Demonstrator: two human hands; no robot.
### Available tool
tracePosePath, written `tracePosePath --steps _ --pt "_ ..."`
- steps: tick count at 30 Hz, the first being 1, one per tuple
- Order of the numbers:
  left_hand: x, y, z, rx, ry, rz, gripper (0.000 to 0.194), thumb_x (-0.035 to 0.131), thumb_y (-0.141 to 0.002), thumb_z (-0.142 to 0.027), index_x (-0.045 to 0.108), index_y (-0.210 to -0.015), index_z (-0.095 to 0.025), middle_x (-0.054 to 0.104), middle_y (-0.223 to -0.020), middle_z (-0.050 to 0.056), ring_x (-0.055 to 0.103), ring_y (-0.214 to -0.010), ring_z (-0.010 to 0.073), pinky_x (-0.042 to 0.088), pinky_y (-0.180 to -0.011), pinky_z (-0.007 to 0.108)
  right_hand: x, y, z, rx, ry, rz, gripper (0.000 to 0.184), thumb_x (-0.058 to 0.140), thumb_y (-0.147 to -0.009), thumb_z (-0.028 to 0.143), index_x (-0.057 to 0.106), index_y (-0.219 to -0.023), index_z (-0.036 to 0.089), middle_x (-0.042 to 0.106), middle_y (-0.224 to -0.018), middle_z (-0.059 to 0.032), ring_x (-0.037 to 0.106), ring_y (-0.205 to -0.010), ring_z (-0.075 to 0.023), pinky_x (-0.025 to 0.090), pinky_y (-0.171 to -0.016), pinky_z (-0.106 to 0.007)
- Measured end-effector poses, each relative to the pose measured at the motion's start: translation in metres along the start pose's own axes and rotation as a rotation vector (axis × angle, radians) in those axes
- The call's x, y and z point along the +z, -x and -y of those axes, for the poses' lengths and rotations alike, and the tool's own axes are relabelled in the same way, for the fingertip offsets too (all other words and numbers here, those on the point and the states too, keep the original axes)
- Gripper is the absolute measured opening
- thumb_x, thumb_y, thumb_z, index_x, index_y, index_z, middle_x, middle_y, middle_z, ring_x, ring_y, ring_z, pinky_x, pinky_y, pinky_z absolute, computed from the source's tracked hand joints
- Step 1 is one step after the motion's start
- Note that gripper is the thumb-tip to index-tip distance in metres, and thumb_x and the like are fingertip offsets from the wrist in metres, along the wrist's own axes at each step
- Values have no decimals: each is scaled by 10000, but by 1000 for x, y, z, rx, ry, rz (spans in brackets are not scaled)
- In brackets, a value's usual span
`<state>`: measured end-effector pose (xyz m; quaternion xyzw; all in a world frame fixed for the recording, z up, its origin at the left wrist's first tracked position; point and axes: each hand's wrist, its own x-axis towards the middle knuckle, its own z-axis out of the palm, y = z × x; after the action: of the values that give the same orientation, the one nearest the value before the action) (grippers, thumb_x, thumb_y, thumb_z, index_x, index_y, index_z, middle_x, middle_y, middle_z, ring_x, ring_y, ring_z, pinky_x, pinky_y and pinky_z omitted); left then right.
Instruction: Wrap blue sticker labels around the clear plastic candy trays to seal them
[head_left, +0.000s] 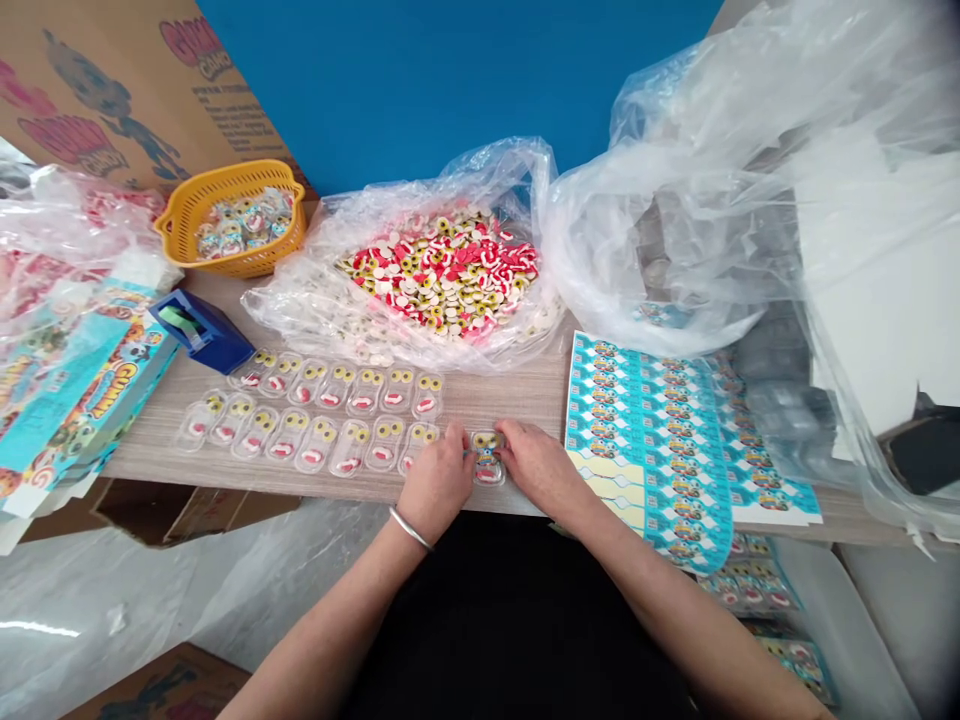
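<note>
Tray [489, 467] looks like clear glossy plastic, label sheets [649, 430] smooth paper, table [514, 390] kinda matt wood-grain, bag [304, 295] crinkly shiny plastic, bangle [409, 529] polished metal.

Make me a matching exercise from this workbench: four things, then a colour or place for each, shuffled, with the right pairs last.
1. Tape dispenser
2. Plastic basket
3. Bangle
4. Blister pack with blue label

A. Silver
B. Between the left hand and right hand
C. Dark blue
D. Yellow

Pairs: 1-C, 2-D, 3-A, 4-B
</note>
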<state>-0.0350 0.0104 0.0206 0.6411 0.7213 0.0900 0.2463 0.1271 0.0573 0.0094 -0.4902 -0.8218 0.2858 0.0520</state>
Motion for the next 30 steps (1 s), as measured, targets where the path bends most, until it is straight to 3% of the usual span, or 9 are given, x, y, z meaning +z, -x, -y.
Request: tracePosePath --steps 4,7,10,13,15,17,20,25,30 --pt "0 27 -3 -77 -104 33 74 543 -911 -262 528 -945 -198 676 -735 65 675 -692 258 395 -578 298 -1 11 12 -28 28 102 151 579 -913 178 585 -1065 175 703 -987 -100 653 -944 -247 448 -774 -316" --pt "0 57 3 -128 -89 -25 119 554 -915 -291 539 -997 -207 711 -856 70 692 -756 254 440 -621 302 4 20 25 -43 38 149 151 545 -930 177 571 -1078 164 696 -1007 -97 641 -963 -237 444 -793 -309" --pt "-2 87 19 -201 43 -180 304 597 -893 -336 526 -1166 -223 705 -1105 98 698 -844 245 488 -715 325 10 23 34 -45 55 162 170 530 -935 174 566 -1099 155 690 -1038 -105 630 -986 -243 442 -818 -318" --pt "-2 107 37 -431 299 -210 437 678 -822 -425 546 -1178 -209 712 -1093 104 674 -671 207 513 -677 346 13 22 37 -43 62 169 172 525 -935 175 565 -1100 152 690 -1048 -110 629 -992 -247 439 -826 -322" --pt "2 110 43 -603 641 -69 473 748 -745 -464 595 -1084 -171 735 -981 105 669 -637 197 530 -644 335 14 23 40 -51 59 175 166 530 -933 187 567 -1092 153 693 -1037 -107 636 -979 -247 440 -814 -321" --pt "11 106 42 -678 1056 75 486 784 -710 -466 633 -1042 -146 741 -973 114 701 -777 208 555 -708 315 16 25 45 -71 56 182 167 541 -928 201 569 -1087 157 697 -1018 -101 644 -960 -246 441 -796 -316" --pt "27 93 35 -728 1452 64 471 846 -639 -454 682 -935 -125 747 -916 98 699 -807 189 567 -761 300 22 30 55 -105 50 188 183 539 -924 199 572 -1100 161 703 -1003 -98 654 -942 -241 439 -774 -311" --pt "32 91 27 -824 1491 -41 483 924 -493 -408 686 -787 -108 725 -711 61 663 -618 162 574 -619 290 28 36 52 -58 -147 172 242 619 -881 260 603 -1110 183 712 -931 -65 659 -863 -224 428 -720 -305" --pt "2 92 17 -688 1417 -182 422 897 -559 -392 687 -813 -130 729 -703 43 664 -623 155 566 -621 273 16 40 34 52 -714 162 289 706 -809 408 647 -1000 200 650 -774 12 552 -634 -125 386 -582 -245"
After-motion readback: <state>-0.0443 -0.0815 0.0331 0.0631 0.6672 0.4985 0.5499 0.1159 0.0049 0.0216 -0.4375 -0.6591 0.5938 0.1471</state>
